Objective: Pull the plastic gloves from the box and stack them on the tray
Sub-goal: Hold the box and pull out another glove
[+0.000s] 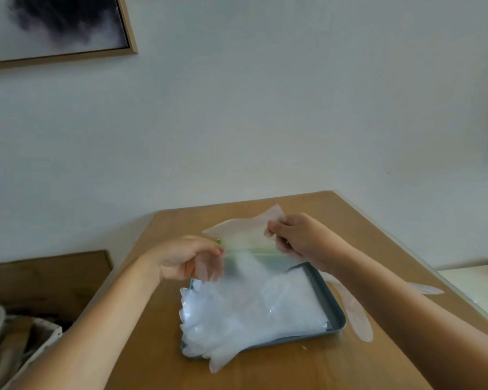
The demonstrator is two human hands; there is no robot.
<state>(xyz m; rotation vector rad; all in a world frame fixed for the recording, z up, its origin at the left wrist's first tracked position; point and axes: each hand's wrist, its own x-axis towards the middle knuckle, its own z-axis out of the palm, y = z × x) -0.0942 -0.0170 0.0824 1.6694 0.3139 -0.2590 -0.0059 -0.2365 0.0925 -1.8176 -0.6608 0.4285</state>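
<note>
a person at a wooden table holds a thin see-through plastic glove stretched between both hands, above the far end of a grey tray. the left hand has its fingers curled, pinching the glove's near-left edge, with a flap of the film hanging over the fingertips. the right hand pinches the opposite end between thumb and bent fingers, and a corner of the glove sticks up past the knuckles. a blurred green-edged strip shows between the hands; what it is cannot be told. on the tray lies a thick pile of gloves, their finger ends spilling over the tray's left and near rims onto the table. a loose glove lies flat on the table just to the right of the tray, partly under the right forearm. a framed picture hangs on the pale wall at upper left, and a basket sits low beside the table on the left.
</note>
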